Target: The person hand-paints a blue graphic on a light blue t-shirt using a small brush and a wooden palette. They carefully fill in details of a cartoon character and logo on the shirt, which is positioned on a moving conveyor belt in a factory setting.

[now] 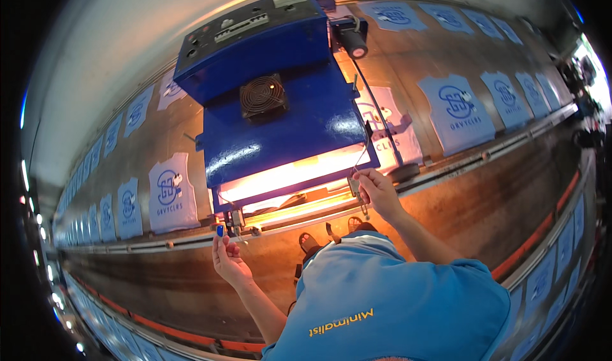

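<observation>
A large blue heater machine (280, 131) stands over the long printing table, an orange glow coming out under its front edge. At its front left corner my left hand (229, 259) is closed, thumb and fingers pinching a small blue knob (220, 230) beside a metal clamp (237, 218). My right hand (379, 194) is up at the front right corner, its fingers closed next to a small metal bracket (354, 186). Whatever those right fingers grip is hidden behind them. A thin cable (361, 157) runs down the machine's side toward that hand.
Pale printed shirt panels (458, 114) lie in rows on the table on both sides of the machine. A metal rail (472, 160) follows the table's near edge. A black motor (352, 42) juts out at the machine's right. Behind me runs another table with an orange edge (535, 227).
</observation>
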Motion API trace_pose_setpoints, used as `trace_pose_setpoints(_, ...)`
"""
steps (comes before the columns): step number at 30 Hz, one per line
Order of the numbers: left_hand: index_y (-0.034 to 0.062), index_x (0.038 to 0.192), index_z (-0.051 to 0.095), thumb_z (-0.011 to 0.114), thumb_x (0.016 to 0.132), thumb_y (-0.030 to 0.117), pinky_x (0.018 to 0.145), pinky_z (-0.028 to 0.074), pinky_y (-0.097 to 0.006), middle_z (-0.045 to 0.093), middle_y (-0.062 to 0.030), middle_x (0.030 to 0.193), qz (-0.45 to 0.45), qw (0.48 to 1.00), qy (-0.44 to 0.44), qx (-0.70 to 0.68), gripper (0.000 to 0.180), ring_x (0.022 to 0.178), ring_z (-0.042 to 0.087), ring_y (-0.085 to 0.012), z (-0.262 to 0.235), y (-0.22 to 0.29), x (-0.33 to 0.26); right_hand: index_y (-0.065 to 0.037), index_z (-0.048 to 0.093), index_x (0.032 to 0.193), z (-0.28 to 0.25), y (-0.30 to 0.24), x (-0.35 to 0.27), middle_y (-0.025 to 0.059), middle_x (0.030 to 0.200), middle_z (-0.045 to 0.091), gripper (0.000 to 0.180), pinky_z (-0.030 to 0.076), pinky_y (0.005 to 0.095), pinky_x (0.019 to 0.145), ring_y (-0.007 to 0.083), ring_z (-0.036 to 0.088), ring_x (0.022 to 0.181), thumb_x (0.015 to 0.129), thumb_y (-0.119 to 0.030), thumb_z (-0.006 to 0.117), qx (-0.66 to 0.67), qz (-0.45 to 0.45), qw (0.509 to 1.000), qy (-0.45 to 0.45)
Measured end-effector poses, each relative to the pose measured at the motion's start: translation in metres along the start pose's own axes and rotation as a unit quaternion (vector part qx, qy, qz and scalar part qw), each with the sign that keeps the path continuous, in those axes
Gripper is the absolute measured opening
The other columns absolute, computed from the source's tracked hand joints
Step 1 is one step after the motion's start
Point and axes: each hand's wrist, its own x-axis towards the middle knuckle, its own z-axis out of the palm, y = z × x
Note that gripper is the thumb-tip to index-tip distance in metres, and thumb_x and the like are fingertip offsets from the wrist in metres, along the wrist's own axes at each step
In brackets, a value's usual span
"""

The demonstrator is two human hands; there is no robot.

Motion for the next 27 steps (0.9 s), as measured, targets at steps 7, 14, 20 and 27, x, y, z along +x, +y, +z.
trace_pose_setpoints(7,0.0027,0.130,0.065,0.065,0.102,0.014,0.066,0.056,-0.021,0.076,-0.0102,0.105,-0.012,0.998,-0.057,0.004,0.030,0.080,0.070,-0.0117,0.000,-0.003,0.056,-0.003,0.063,0.112,0.034,0.029,-0.011,-0.0017,0.067,0.050,0.018,0.037,0.0226,0.051,0.0062,0.046,0.055,0.109,-0.016,0.051,0.018,-0.016,0.998,0.055)
trace_pose_setpoints(14,0.0028,0.132,0.064,0.064,0.102,0.013,0.067,0.056,-0.022,0.075,-0.0103,0.107,-0.026,0.998,-0.055,-0.010,0.031,0.077,0.068,-0.0112,-0.044,0.003,0.090,-0.004,0.063,0.114,0.107,0.024,-0.018,0.0008,0.067,0.054,0.020,0.041,0.0235,0.051,0.0082,0.052,0.055,0.110,-0.021,0.052,0.006,0.002,0.999,0.036)
trace_pose_setpoints(20,0.0032,0.132,0.064,0.064,0.102,0.014,0.068,0.055,-0.022,0.075,-0.0081,0.106,-0.064,0.997,-0.049,0.003,0.031,0.079,0.068,-0.0111,-0.067,0.012,0.109,-0.001,0.060,0.119,0.159,0.012,-0.027,-0.0028,0.064,0.045,0.021,0.037,0.0228,0.051,0.0057,0.044,0.054,0.111,-0.017,0.048,-0.036,-0.015,0.999,0.024)
trace_pose_setpoints(27,0.0035,0.132,0.064,0.065,0.102,0.014,0.068,0.055,-0.022,0.075,-0.0079,0.105,-0.086,0.994,-0.068,-0.006,0.032,0.078,0.068,-0.0109,-0.090,0.017,0.139,-0.002,0.058,0.115,0.186,0.021,-0.037,-0.0004,0.064,0.051,0.019,0.038,0.0229,0.050,0.0061,0.046,0.053,0.110,-0.017,0.048,-0.076,-0.016,0.994,0.074)
